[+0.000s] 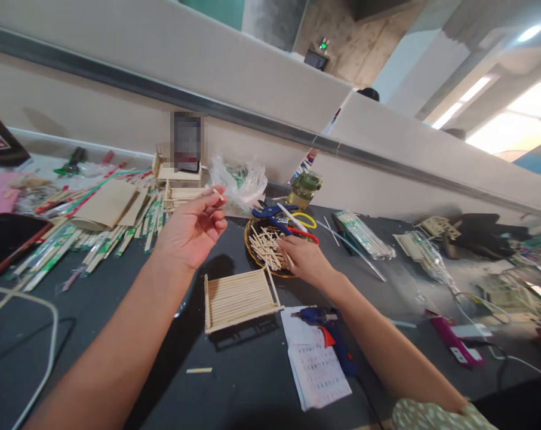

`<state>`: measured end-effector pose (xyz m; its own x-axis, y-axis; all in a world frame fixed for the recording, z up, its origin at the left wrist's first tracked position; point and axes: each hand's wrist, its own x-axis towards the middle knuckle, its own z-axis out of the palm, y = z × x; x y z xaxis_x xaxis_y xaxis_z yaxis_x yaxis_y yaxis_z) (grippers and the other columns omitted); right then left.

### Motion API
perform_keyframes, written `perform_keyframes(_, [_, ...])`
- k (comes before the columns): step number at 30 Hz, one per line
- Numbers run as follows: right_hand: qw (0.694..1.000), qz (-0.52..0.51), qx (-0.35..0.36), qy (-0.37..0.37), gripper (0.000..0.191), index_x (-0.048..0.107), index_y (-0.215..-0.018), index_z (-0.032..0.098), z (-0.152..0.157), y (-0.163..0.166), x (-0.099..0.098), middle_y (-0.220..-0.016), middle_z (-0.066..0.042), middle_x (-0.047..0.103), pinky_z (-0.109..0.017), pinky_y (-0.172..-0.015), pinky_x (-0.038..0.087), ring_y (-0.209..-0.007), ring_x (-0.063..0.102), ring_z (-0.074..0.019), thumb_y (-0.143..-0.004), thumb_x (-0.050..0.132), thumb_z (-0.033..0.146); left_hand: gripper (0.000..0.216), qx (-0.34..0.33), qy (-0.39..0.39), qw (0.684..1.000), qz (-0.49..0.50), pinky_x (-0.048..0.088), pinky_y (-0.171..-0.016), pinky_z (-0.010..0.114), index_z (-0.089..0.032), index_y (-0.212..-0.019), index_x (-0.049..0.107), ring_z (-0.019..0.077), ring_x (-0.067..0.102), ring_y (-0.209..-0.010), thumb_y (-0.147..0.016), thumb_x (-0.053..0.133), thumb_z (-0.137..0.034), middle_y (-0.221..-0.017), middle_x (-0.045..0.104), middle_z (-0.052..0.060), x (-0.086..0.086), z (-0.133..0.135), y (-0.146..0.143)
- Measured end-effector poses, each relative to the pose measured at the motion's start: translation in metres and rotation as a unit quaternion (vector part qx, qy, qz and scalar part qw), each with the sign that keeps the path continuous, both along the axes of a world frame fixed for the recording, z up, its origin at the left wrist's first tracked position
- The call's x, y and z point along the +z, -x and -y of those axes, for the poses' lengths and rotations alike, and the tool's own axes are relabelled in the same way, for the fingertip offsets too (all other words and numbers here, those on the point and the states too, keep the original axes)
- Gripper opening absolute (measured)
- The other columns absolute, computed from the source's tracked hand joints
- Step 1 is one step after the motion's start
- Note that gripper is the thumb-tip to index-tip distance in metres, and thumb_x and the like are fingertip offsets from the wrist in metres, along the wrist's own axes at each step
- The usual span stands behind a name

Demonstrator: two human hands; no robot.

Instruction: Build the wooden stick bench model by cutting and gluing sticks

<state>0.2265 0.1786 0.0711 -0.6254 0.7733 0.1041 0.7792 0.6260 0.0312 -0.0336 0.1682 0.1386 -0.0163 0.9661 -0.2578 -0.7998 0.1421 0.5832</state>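
Observation:
My left hand (pixel 201 224) is raised over the table, thumb and fingertips pinched on a short wooden stick (pixel 219 194). My right hand (pixel 307 258) reaches into a round woven basket (pixel 249 246) filled with short cut sticks (pixel 267 246). Its fingers are bent down among the sticks, and what they grip is hard to make out. Between my arms lies a small stick-built frame (pixel 240 298), a slatted panel with an upright post at its right corner. Pliers (pixel 277 220) and scissors (pixel 304 220) with yellow and red handles rest on the basket's far rim.
A blue glue gun (pixel 328 325) lies on a written paper (pixel 317 373) by my right forearm. Wrapped sticks (pixel 100 242) crowd the left. A phone (pixel 187 143), plastic bag (pixel 241 182) and green jar (pixel 304 190) stand behind. One loose stick (pixel 199 370) lies in front.

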Motion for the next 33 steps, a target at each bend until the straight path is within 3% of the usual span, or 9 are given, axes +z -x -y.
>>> perform_keyframes(5, [0.986, -0.137, 0.091, 0.01, 0.027, 0.063, -0.111, 0.017, 0.007, -0.003, 0.006, -0.101, -0.009, 0.068, -0.028, -0.08, 0.049, -0.093, 0.063, -0.0172, -0.093, 0.043, 0.017, 0.023, 0.004, 0.001, 1.0, 0.0, 0.042, -0.043, 0.017, -0.018, -0.091, 0.068, 0.0066, 0.051, -0.048, -0.074, 0.063, -0.004, -0.067, 0.064, 0.002, 0.0, -0.001, 0.001])
perform_keyframes(8, [0.982, -0.146, 0.118, -0.005, 0.025, 0.065, -0.104, 0.016, 0.013, -0.003, 0.015, -0.093, -0.008, 0.067, -0.027, -0.074, 0.047, -0.084, 0.061, -0.0163, -0.091, 0.043, 0.018, 0.019, 0.007, 0.001, 1.0, -0.003, 0.042, -0.043, 0.017, -0.016, -0.089, 0.068, 0.0063, 0.051, -0.048, -0.074, 0.063, -0.004, -0.067, 0.064, 0.002, 0.0, -0.001, 0.002])
perform_keyframes(14, [0.997, -0.013, 0.032, -0.076, 0.019, 0.064, -0.092, 0.018, 0.011, 0.003, 0.017, -0.087, -0.007, 0.063, -0.027, -0.062, 0.037, -0.081, 0.057, -0.0176, -0.087, 0.046, 0.017, 0.02, 0.004, 0.003, 1.0, -0.002, 0.042, -0.043, 0.017, -0.016, -0.089, 0.068, 0.0063, 0.051, -0.048, -0.074, 0.064, -0.004, -0.068, 0.064, 0.002, 0.001, 0.0, 0.002])
perform_keyframes(18, [0.995, 0.083, 0.026, -0.049, 0.017, 0.062, -0.088, 0.017, 0.006, 0.005, 0.011, -0.087, -0.008, 0.062, -0.027, -0.06, 0.032, -0.079, 0.054, -0.0162, -0.081, 0.05, 0.007, 0.022, 0.002, 0.002, 1.0, -0.001, 0.041, -0.043, 0.016, -0.017, -0.09, 0.068, 0.006, 0.05, -0.048, -0.073, 0.064, -0.003, -0.067, 0.064, 0.001, 0.001, 0.0, 0.002])
perform_keyframes(21, [0.995, 0.089, 0.042, -0.015, 0.016, 0.063, -0.092, 0.019, -0.002, 0.011, 0.012, -0.087, -0.005, 0.063, -0.026, -0.059, 0.032, -0.079, 0.055, -0.0148, -0.085, 0.051, 0.011, 0.02, -0.001, 0.002, 1.0, -0.004, 0.042, -0.043, 0.015, -0.015, -0.09, 0.068, 0.0055, 0.049, -0.048, -0.074, 0.063, -0.004, -0.067, 0.063, 0.002, -0.001, -0.001, 0.001])
perform_keyframes(25, [0.992, 0.107, 0.005, -0.06, 0.022, 0.065, -0.098, 0.019, -0.03, 0.031, 0.013, -0.092, -0.006, 0.064, -0.026, -0.062, 0.036, -0.082, 0.057, -0.0159, -0.093, 0.045, 0.014, 0.02, -0.004, -0.001, 1.0, -0.012, 0.041, -0.043, 0.014, -0.013, -0.09, 0.068, 0.0048, 0.049, -0.049, -0.073, 0.064, -0.004, -0.069, 0.062, 0.002, -0.004, -0.002, -0.002])
perform_keyframes(30, [0.974, 0.188, 0.091, -0.082, 0.021, 0.07, -0.093, 0.011, -0.071, 0.055, 0.002, -0.108, -0.016, 0.061, -0.031, -0.079, 0.045, -0.103, 0.054, -0.024, -0.093, 0.049, 0.013, 0.02, -0.008, -0.002, 1.0, -0.01, 0.04, -0.043, 0.014, -0.011, -0.091, 0.069, 0.0039, 0.047, -0.049, -0.073, 0.064, -0.003, -0.069, 0.061, 0.001, -0.005, -0.002, -0.004])
perform_keyframes(33, [0.963, 0.216, 0.143, -0.08, 0.022, 0.071, -0.092, 0.007, -0.08, 0.058, -0.001, -0.108, -0.018, 0.061, -0.034, -0.082, 0.046, -0.106, 0.053, -0.0262, -0.092, 0.05, 0.011, 0.019, 0.001, 0.001, 1.0, -0.008, 0.04, -0.043, 0.014, -0.01, -0.091, 0.069, 0.0038, 0.047, -0.049, -0.074, 0.064, -0.004, -0.069, 0.061, 0.001, -0.003, -0.002, -0.002])
